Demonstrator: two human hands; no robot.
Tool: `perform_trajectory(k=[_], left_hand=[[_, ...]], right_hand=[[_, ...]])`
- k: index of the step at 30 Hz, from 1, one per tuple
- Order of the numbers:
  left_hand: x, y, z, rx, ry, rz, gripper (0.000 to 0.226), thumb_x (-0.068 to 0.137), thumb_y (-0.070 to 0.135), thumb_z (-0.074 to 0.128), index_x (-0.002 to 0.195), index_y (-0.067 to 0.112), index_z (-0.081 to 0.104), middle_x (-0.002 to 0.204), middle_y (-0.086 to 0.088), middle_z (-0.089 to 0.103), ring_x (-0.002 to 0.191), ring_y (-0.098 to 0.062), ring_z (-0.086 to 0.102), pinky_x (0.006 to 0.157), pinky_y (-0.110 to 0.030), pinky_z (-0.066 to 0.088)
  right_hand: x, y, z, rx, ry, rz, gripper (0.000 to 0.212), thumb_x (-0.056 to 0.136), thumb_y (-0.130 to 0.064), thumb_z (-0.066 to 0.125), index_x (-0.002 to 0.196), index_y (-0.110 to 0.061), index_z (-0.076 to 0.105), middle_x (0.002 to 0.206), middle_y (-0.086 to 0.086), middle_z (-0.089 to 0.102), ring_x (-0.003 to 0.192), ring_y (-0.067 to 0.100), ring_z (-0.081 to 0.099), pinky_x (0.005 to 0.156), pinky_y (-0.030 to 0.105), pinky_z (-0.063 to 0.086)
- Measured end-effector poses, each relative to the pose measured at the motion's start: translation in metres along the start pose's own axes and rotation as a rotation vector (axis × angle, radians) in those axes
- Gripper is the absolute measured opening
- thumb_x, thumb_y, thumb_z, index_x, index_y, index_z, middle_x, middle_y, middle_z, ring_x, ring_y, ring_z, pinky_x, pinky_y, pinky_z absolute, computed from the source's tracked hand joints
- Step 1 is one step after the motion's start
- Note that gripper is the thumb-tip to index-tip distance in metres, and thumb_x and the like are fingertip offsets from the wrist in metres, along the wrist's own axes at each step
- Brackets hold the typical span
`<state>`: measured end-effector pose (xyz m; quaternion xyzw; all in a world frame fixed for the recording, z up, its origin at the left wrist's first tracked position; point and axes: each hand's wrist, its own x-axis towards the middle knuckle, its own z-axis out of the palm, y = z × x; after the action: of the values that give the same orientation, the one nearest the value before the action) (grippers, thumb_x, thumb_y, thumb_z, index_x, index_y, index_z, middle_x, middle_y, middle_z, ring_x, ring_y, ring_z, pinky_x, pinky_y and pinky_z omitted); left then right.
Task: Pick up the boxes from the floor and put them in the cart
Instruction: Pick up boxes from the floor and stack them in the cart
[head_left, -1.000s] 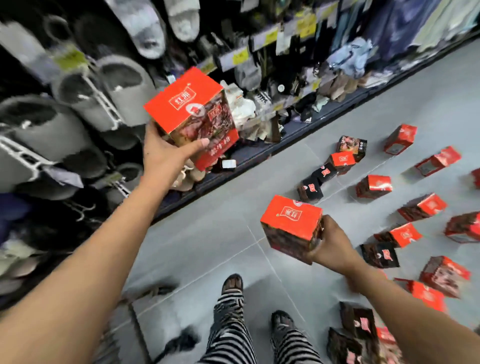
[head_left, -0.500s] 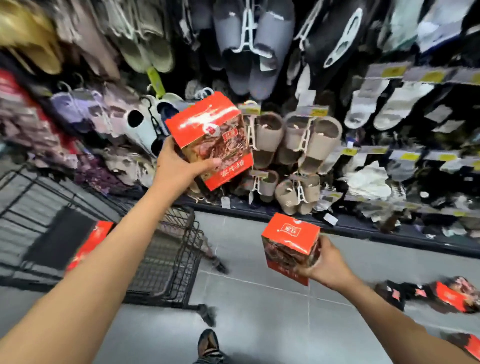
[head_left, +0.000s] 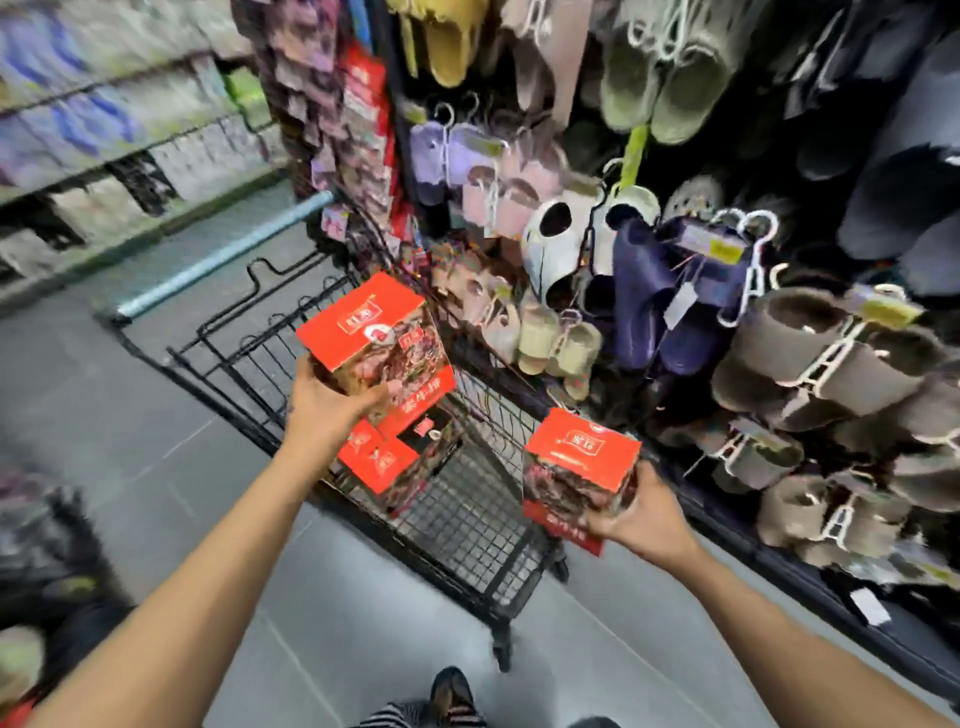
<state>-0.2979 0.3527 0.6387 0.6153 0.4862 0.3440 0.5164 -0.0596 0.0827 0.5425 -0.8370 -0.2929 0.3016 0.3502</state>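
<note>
My left hand (head_left: 327, 410) grips a red box with a food picture (head_left: 374, 343) and holds it above the black wire cart (head_left: 467, 525). My right hand (head_left: 641, 519) grips a second red box (head_left: 579, 467) from below, just past the cart's near right corner. Two more red boxes (head_left: 382, 460) lie inside the cart basket, under the left-hand box. The cart's blue handle (head_left: 223, 254) points away to the left.
A rack of hanging slippers (head_left: 649, 291) stands close along the cart's right side. Store shelves (head_left: 104, 130) run along the far left across a grey tiled aisle. My feet (head_left: 452, 691) show at the bottom edge, just behind the cart.
My view has swung left from the boxes on the floor to the cart. Both hands carried their boxes along; the left one now hangs over the basket, the right one beside it.
</note>
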Motion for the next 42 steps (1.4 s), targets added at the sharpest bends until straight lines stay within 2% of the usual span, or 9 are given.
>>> perform_trajectory(k=[5,10,13,18,21,27,33,36,42], left_hand=[[0.026,-0.051,-0.023,-0.045,0.184,-0.114,0.083,0.051,0.008,0.092,0.117,0.015,0.041,0.121,-0.011,0.061,0.113,-0.025,0.059,0.104,-0.039,0.042],[0.024,-0.095,-0.01,-0.115,0.311,-0.272,0.096,0.037,0.034,0.093,0.119,0.01,0.048,0.112,-0.003,0.066,0.103,-0.022,0.065,0.099,-0.044,0.049],[0.02,-0.112,0.011,-0.108,0.387,-0.357,0.102,0.037,0.039,0.092,0.124,0.012,0.044,0.114,-0.001,0.065,0.104,-0.019,0.064,0.099,-0.045,0.048],[0.011,-0.144,0.06,-0.145,0.455,-0.438,0.086,0.06,0.001,0.087,0.128,0.012,0.035,0.121,-0.006,0.058,0.114,-0.023,0.057,0.106,-0.045,0.041],[0.01,-0.167,0.094,-0.181,0.477,-0.481,0.091,0.061,-0.006,0.084,0.133,0.009,0.032,0.126,-0.009,0.055,0.115,-0.019,0.054,0.11,-0.039,0.037],[0.011,-0.218,0.147,-0.21,0.489,-0.624,0.102,0.069,-0.007,0.079,0.148,0.012,0.018,0.125,-0.003,0.048,0.115,-0.016,0.047,0.084,-0.014,0.04],[0.026,-0.303,0.165,-0.258,0.423,-0.704,0.092,0.06,-0.01,0.081,0.135,0.018,0.035,0.118,-0.009,0.061,0.11,-0.032,0.059,0.084,-0.037,0.057],[0.034,-0.344,0.169,-0.237,0.399,-0.736,0.104,0.056,0.006,0.082,0.142,0.03,0.029,0.128,-0.009,0.059,0.115,-0.034,0.058,0.091,-0.055,0.05],[0.035,-0.364,0.169,0.156,0.66,-0.984,0.055,0.087,0.018,0.065,0.138,0.015,0.043,0.117,-0.018,0.064,0.106,-0.036,0.062,0.088,-0.037,0.048]], right_hand=[[0.046,-0.04,0.039,0.003,-0.148,-0.082,0.07,0.058,-0.005,0.091,0.107,-0.018,0.043,0.09,-0.022,0.055,0.074,-0.028,0.053,0.07,-0.006,0.037],[0.099,-0.041,0.054,-0.141,-0.338,-0.072,0.091,0.041,-0.05,0.093,0.113,-0.022,0.045,0.101,-0.012,0.062,0.098,0.009,0.062,0.087,0.027,0.048],[0.133,-0.038,0.062,-0.207,-0.406,-0.085,0.084,0.048,-0.035,0.094,0.115,-0.021,0.046,0.103,-0.008,0.063,0.099,0.012,0.062,0.086,0.028,0.047],[0.183,-0.027,0.074,-0.241,-0.545,-0.143,0.082,0.054,-0.016,0.094,0.121,-0.016,0.046,0.109,-0.005,0.061,0.105,0.012,0.059,0.094,0.024,0.043],[0.209,-0.017,0.078,-0.259,-0.607,-0.164,0.083,0.052,-0.026,0.095,0.116,-0.025,0.043,0.113,-0.005,0.061,0.11,0.015,0.06,0.094,0.025,0.044],[0.249,-0.004,0.079,-0.262,-0.594,-0.17,0.085,0.054,-0.024,0.095,0.123,-0.018,0.045,0.107,-0.006,0.059,0.103,0.013,0.058,0.085,0.019,0.039],[0.258,0.012,0.102,-0.224,-0.63,-0.202,0.096,0.04,-0.048,0.088,0.121,-0.027,0.043,0.108,-0.012,0.063,0.103,0.01,0.061,0.084,0.023,0.047],[0.263,0.027,0.118,-0.221,-0.632,-0.216,0.092,0.049,-0.03,0.095,0.123,-0.028,0.041,0.108,-0.01,0.061,0.102,0.01,0.059,0.083,0.023,0.043],[0.278,0.051,0.141,-0.265,-0.657,-0.228,0.093,0.049,-0.03,0.095,0.125,-0.024,0.042,0.112,-0.008,0.059,0.105,0.012,0.056,0.088,0.026,0.042]])
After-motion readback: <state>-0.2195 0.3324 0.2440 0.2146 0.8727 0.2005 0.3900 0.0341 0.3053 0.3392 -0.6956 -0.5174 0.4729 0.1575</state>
